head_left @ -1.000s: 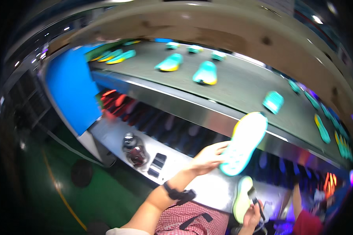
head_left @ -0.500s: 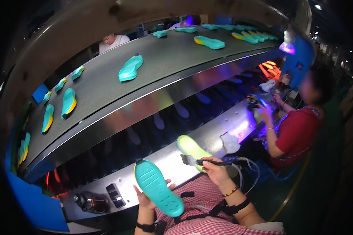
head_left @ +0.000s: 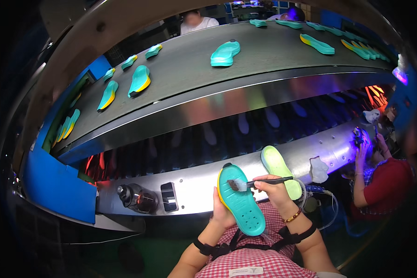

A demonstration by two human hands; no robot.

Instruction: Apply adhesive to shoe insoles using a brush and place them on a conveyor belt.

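My left hand (head_left: 222,212) is closed around the yellow-edged side of a turquoise shoe sole (head_left: 249,214), which is tilted up in front of my apron. In my right hand (head_left: 274,191) a flat brush (head_left: 273,181) is gripped by its dark handle. The bristles lie on the upper part of the sole's face. Just beyond my right hand a pale green sole (head_left: 277,165) rests on the metal ledge (head_left: 204,186). The underside of the turquoise sole is hidden.
Several turquoise soles, such as one near the middle (head_left: 225,53), lie on the dark conveyor belt (head_left: 180,74). A dark bottle (head_left: 142,199) and a black tray (head_left: 169,197) stand left on the ledge. White crumpled material (head_left: 318,170) lies right, near a co-worker in red (head_left: 388,185).
The brush has moved from beside the sole onto its face. My left hand has brought the sole closer to the brush. The whole view has shifted, so the surroundings sit differently.
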